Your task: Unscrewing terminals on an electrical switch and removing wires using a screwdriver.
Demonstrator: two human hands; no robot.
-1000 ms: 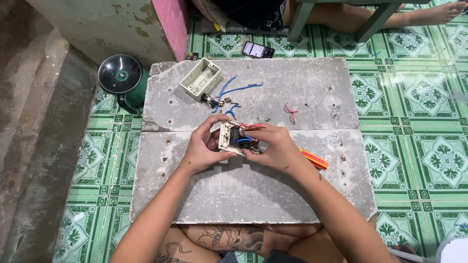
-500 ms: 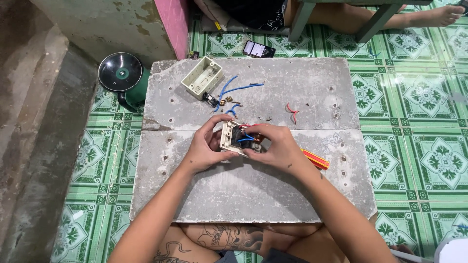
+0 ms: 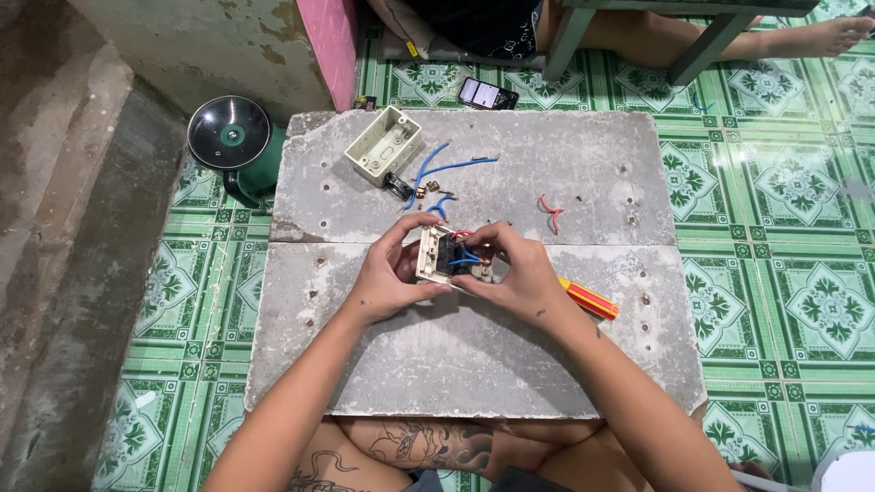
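Both hands hold a cream switch plate (image 3: 436, 256), back side up, over the middle of a grey stone slab (image 3: 456, 364). My left hand (image 3: 390, 271) grips its left edge. My right hand (image 3: 515, 269) grips the right side, fingers at the short blue and red wires (image 3: 465, 257) on the plate's back. A red and yellow screwdriver (image 3: 591, 299) lies on the slab just right of my right hand, partly hidden by it.
A cream wall box (image 3: 384, 145), loose blue wires (image 3: 447, 169) and a pink wire piece (image 3: 550, 211) lie on the slab's far half. A green lamp (image 3: 232, 141) stands off its left corner. A phone (image 3: 487, 93) lies beyond the slab, near another person's legs (image 3: 775, 41).
My hands keep the switch plate in nearly the same spot; my right fingers have shifted slightly on the wires.
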